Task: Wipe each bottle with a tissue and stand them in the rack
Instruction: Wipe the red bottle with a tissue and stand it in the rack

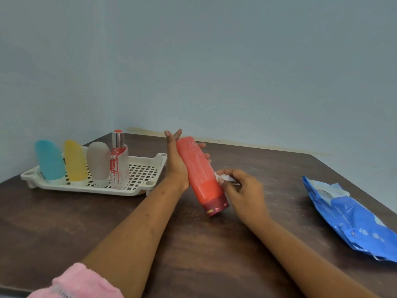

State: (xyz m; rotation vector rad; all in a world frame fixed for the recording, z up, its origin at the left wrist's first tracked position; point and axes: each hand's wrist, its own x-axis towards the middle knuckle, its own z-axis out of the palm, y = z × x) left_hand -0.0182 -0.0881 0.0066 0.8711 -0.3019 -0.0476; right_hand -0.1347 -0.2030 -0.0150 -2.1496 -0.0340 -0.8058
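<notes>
Red bottle [197, 168] held tilted, cap end low, just right of rack [150, 187]. Left hand [176, 166] wrapped round it from behind, likely steadying it and baring its side. Right hand [245, 194] pinched tissue [224, 178] against bottle's flank, mid-wipe by appearance. Four bottles [97, 164] stood in rack's left part; right part free for this one.

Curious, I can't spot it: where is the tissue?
In the head view, right of centre: the right hand pinches the tissue at the red bottle's right edge.
</notes>
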